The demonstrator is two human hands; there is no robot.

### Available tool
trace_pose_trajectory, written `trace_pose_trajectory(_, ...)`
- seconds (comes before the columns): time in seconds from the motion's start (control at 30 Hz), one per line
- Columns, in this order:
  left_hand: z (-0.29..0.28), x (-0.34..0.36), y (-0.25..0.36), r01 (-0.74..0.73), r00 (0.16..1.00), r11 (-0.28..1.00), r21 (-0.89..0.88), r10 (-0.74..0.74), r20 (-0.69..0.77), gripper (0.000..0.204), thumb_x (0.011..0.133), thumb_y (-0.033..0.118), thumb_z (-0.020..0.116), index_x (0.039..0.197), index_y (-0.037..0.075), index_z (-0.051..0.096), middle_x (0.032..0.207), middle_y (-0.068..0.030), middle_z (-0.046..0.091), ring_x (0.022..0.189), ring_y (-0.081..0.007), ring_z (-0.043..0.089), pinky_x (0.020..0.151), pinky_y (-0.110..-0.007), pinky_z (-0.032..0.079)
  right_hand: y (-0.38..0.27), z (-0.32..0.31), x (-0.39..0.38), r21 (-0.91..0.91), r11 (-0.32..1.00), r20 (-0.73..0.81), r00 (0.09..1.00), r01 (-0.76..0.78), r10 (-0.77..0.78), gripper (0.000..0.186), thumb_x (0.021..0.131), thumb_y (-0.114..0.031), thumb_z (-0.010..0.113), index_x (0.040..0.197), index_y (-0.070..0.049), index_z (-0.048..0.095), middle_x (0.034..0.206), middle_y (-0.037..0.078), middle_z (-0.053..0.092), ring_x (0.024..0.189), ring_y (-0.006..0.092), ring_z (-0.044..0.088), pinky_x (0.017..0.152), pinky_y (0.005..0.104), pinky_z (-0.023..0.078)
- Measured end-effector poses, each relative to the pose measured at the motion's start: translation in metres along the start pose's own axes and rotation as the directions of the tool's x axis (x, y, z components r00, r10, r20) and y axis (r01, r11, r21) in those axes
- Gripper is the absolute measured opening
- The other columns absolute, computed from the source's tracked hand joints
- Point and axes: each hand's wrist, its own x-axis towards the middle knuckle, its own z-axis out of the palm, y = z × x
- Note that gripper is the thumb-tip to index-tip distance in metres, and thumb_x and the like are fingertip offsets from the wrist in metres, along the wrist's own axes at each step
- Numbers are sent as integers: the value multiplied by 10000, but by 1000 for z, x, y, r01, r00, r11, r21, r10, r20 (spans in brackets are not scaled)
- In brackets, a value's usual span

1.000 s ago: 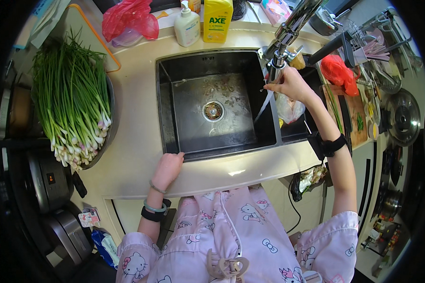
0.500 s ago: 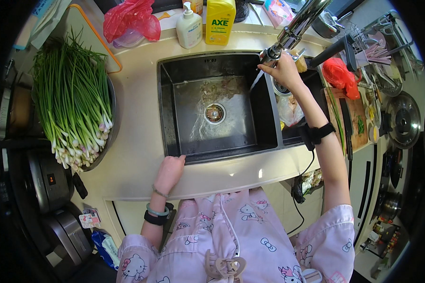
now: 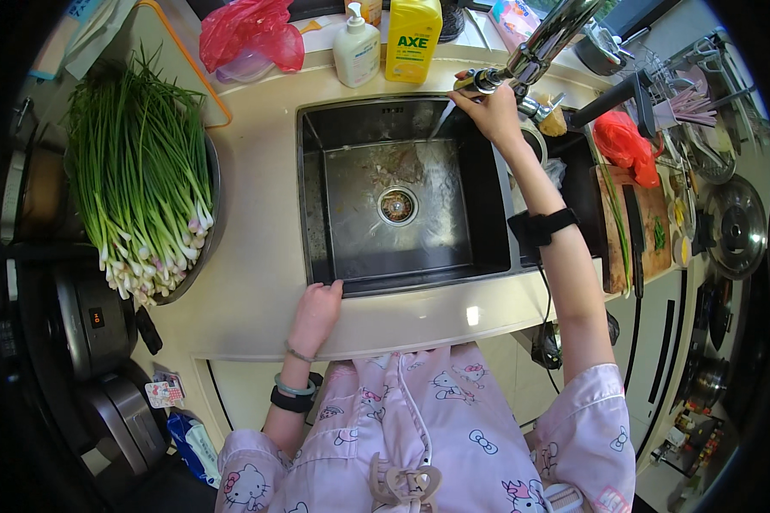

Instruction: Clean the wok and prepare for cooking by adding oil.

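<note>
My right hand (image 3: 498,118) is closed round the head of a chrome faucet (image 3: 486,81) at the back of the sink. From its tip a thin stream of water (image 3: 443,116) falls into the large black basin (image 3: 351,275). Dark bits of debris (image 3: 402,171) lie on the wet basin floor, behind the round drain (image 3: 398,206). At the front left corner, my left hand (image 3: 318,312) rests with its fingers curled over the sink rim. The fingertips are partly hidden.
A big heap of green onions (image 3: 141,179) fills a round pan on the left. Behind the sink stand a white pump bottle (image 3: 356,51) and a yellow bottle (image 3: 413,43). On the right, a cutting board (image 3: 656,214) holds a knife and cut greens near a red plastic bag (image 3: 626,147).
My right hand has swung the faucet head left, and the water stream has moved left with it. My left hand stays at the sink's front corner. The view has shifted slightly.
</note>
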Motion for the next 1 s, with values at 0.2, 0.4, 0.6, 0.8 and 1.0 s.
trace_pose_trajectory(0.2,-1,-3,3,51,999,999,11,-50,-18,201,789,58,417,930,-38,524,592,-153,541,609,-299,569,803,-373,444,-38,34,4,153,973,9,985,-173,174,255,683,-110,704,895,-5,607,762,43,638,665,77,570,618,232,459)
trace_pose_trajectory(0.4,3,-3,1,64,998,998,-9,-64,-22,216,793,66,418,946,-39,528,595,-154,546,607,-296,571,799,-373,445,-47,61,11,238,955,-18,982,-176,186,262,692,-146,709,876,19,622,772,71,648,690,72,588,640,224,469)
trace_pose_trajectory(0.6,3,-2,1,52,998,999,-15,-52,-19,223,796,65,421,956,-43,532,600,-152,555,601,-286,574,781,-370,452,-67,75,15,324,914,29,968,-245,249,272,694,-179,714,859,19,626,754,56,644,675,60,572,628,219,459)
trace_pose_trajectory(0.8,7,-4,0,62,997,998,-13,-63,-44,207,794,64,427,940,-37,534,592,-146,553,594,-281,575,769,-368,456,-75,83,18,385,888,34,965,-252,259,285,695,-191,714,863,20,624,739,47,641,661,47,551,611,213,445)
trace_pose_trajectory(1.0,9,-4,1,47,996,999,9,-46,-79,197,788,63,436,931,-35,530,587,-148,549,590,-282,574,770,-369,461,-80,92,19,476,845,1,960,-246,279,239,649,-191,730,791,-20,641,682,42,638,567,57,528,543,219,427)
